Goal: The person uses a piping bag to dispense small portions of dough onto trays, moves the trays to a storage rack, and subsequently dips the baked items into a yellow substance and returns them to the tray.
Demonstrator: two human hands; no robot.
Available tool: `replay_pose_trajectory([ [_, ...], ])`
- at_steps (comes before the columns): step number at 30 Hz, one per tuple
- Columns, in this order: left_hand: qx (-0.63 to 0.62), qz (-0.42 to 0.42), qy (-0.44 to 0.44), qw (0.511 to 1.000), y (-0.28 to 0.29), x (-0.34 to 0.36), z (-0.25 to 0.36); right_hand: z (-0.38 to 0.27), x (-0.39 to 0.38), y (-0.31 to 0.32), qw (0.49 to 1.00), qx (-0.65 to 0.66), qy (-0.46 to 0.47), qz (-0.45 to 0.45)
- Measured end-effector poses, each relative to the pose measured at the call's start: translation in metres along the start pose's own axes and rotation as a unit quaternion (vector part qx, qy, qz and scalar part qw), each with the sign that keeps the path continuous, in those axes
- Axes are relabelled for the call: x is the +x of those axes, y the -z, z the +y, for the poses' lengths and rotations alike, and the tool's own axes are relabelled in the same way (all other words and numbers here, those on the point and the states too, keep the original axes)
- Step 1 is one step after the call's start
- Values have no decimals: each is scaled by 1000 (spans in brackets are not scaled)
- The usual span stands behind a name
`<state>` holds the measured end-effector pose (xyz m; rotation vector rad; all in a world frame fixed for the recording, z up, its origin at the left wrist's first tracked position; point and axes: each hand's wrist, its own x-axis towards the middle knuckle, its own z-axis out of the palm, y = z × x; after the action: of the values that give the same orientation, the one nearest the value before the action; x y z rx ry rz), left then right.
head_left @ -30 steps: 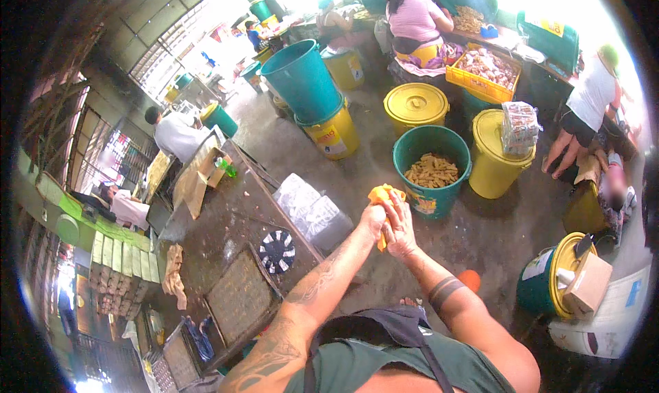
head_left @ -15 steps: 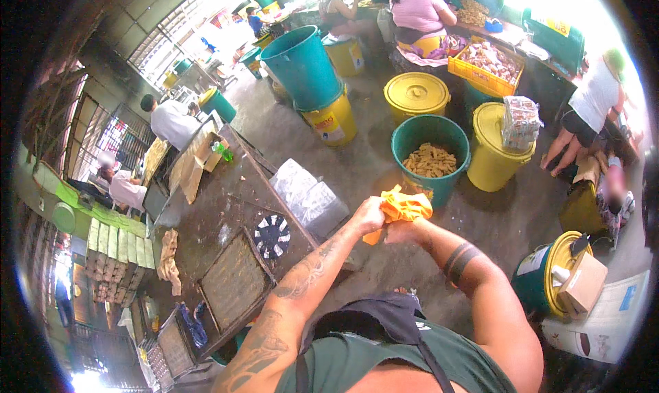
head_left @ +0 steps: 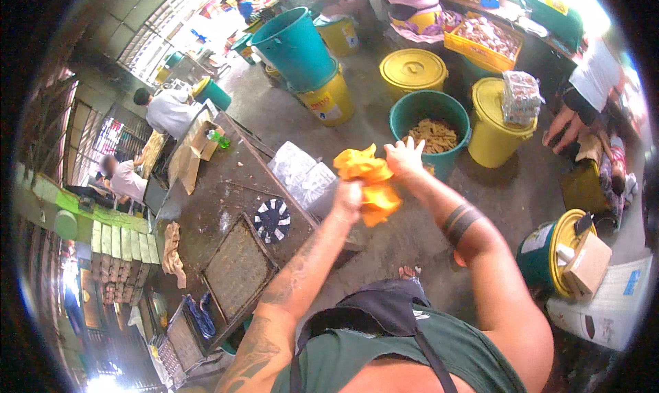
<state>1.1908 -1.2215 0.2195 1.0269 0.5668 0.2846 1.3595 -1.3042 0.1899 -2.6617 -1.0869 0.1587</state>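
My left hand (head_left: pixel 349 197) is closed round a crumpled orange cloth (head_left: pixel 379 202), which bunches above the fist and hangs down beside it. Just to the right, my right hand (head_left: pixel 406 161) is off the cloth, its fingers spread. In this view that hand overlaps the near left side of a green tub (head_left: pixel 446 163). Brown finger-shaped pieces (head_left: pixel 434 136) lie inside the tub. Both forearms reach forward over the floor.
At left stands a dark worktable (head_left: pixel 240 173) with a framed tray (head_left: pixel 240 269) and a black-and-white round object (head_left: pixel 272 221). Plastic-wrapped packs (head_left: pixel 302 173) sit beside it. Yellow lidded bins (head_left: pixel 498 142) and a stacked green bucket (head_left: pixel 292 46) stand ahead. Several people work around.
My right hand has let go of the orange cloth and opened. My left hand has moved left and nearer with the cloth, which now hangs looser.
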Motion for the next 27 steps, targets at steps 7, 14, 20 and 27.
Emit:
replay_pose_trajectory([
  [7, 91, 242, -158, 953, 41, 24, -25, -118, -35, -59, 994, 102, -24, 40],
  [14, -11, 304, -39, 952, 33, 41, -23, -88, -40, -74, 751, 628, -92, -181],
  [20, -128, 268, -141, 944, 87, 64, -23, -100, -51, -62, 831, 498, 167, -183],
  [27, -15, 342, -205, 917, 69, 56, -21, -39, -70, 37, 979, 71, 190, -21],
])
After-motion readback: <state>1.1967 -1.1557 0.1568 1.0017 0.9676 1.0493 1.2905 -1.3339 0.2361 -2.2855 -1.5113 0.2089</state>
